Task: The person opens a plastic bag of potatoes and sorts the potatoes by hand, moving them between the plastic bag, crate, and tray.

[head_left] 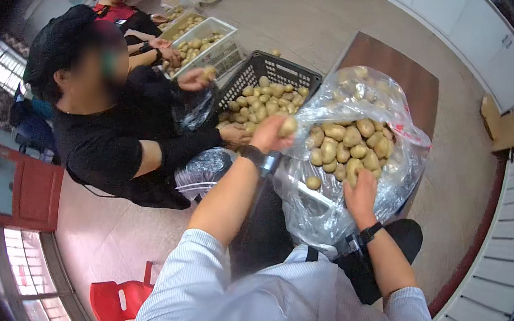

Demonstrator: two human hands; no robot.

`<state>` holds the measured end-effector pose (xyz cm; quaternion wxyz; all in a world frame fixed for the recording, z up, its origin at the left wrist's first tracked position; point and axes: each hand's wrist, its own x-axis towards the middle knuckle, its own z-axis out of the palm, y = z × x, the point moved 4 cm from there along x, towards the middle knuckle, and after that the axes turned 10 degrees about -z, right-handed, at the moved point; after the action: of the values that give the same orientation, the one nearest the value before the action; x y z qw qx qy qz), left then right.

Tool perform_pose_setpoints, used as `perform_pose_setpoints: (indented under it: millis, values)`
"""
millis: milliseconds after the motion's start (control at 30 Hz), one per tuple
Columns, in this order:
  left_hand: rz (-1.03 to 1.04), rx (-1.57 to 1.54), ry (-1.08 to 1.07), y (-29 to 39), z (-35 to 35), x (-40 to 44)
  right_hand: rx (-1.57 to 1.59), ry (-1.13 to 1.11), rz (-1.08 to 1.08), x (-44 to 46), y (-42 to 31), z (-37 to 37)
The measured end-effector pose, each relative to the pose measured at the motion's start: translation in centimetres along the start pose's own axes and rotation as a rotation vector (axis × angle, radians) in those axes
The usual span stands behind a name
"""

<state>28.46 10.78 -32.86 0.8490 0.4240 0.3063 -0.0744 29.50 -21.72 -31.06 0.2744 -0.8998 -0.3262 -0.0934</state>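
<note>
A large clear plastic bag lies open in front of me, with a heap of potatoes showing in its mouth. My right hand reaches into it, fingers closed around a potato at the heap's near side. Between the bag and a black crate, my left hand is raised, gripping another potato. Many potatoes fill that slatted crate just beyond my left hand. One loose potato rests on the plastic near the bag's front.
A person in black sits at my left, one hand holding a potato, the other at the black crate. Behind stands a white crate of potatoes beside another person. A brown board lies under the bag; a red chair is lower left.
</note>
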Motion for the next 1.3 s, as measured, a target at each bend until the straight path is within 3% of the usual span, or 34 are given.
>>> perform_pose_setpoints:
  millis: [200,233,267,300,367,400,467,600,667,700,767,900,933,967,1033,1067,1133,1300]
  values:
    - [0.129,-0.190,0.322,-0.3,-6.1,2.1,-0.145,-0.061,0.164,-1.5,1.5,0.4]
    - [0.175,-0.073,0.317,-1.1,-9.1,4.3,-0.184,-0.088,0.193,-1.8,1.7,0.6]
    - [0.297,0.234,0.286,-1.7,-13.7,8.1,-0.189,-0.098,0.243,-2.2,2.4,1.3]
    - [0.617,0.739,0.293,-3.2,-20.2,13.7,-0.192,-0.095,0.251,-2.2,2.4,1.1]
    - [0.750,1.090,0.235,-3.4,-20.3,14.0,-0.210,-0.136,0.248,-2.0,1.8,0.9]
    - [0.676,1.379,0.369,-2.0,-16.0,10.2,-0.210,-0.136,0.251,-1.9,1.8,0.9]
    - [0.572,1.665,0.435,0.0,-10.8,5.0,-0.265,-0.188,0.241,-1.9,1.8,1.0]
    - [0.385,1.749,0.445,1.4,-8.9,2.4,-0.238,-0.173,0.265,-2.1,2.3,1.8]
    - [0.158,1.867,0.498,1.4,-9.7,3.2,-0.100,-0.119,0.338,-2.4,2.6,2.1]
    - [0.200,1.910,0.560,1.2,-10.3,3.8,-0.100,-0.118,0.338,-2.5,2.9,2.4]
    - [0.246,1.951,0.623,0.9,-10.9,4.6,0.228,-0.105,0.485,-2.8,4.3,3.2]
    - [0.197,0.592,0.578,1.3,-4.7,0.7,0.470,-0.034,0.619,-2.7,5.1,3.7]
    - [0.172,0.254,0.539,0.8,-3.6,0.2,0.692,-0.037,0.759,-2.8,4.5,3.1]
    - [0.170,0.251,0.539,0.6,-2.8,0.0,0.915,-0.040,0.898,-3.0,3.9,3.0]
    - [0.086,0.331,0.270,0.0,-0.4,0.1,1.081,0.003,0.960,-3.2,3.8,3.0]
    - [0.085,0.331,0.274,0.0,0.7,-0.5,1.251,0.047,1.025,-3.4,3.6,3.2]
    - [-0.032,0.490,0.100,-0.7,3.6,-1.6,1.368,0.097,1.058,-3.6,3.3,3.3]
    - [-0.171,0.584,-0.023,-2.5,5.4,-1.6,1.634,0.136,1.052,-4.2,3.7,4.2]
